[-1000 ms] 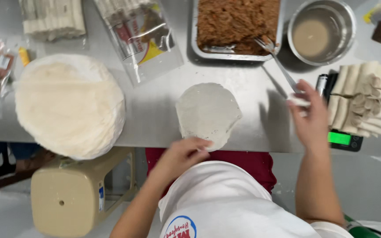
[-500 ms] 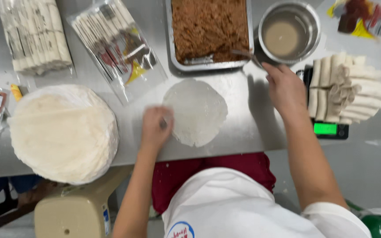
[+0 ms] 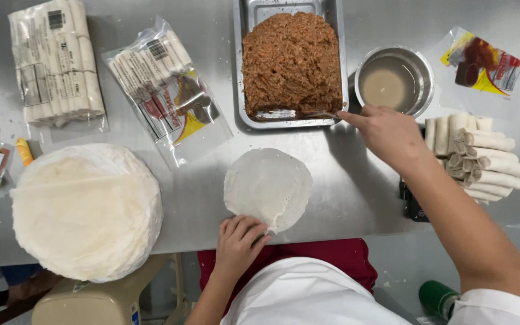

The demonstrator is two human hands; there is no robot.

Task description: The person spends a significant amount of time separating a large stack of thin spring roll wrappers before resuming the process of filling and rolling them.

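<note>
The left hand [image 3: 239,241] is pressing flat fingers on the near edge of the round wrapper [image 3: 268,188] on the worktop [image 3: 356,192], while the right hand [image 3: 386,133] is pinching a fork [image 3: 308,114], tines pointing left and mostly hidden in the filling tray [image 3: 291,63].

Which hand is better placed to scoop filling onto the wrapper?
Right. The right hand already holds the fork at the meat tray, while the left hand pins the wrapper edge.
</note>
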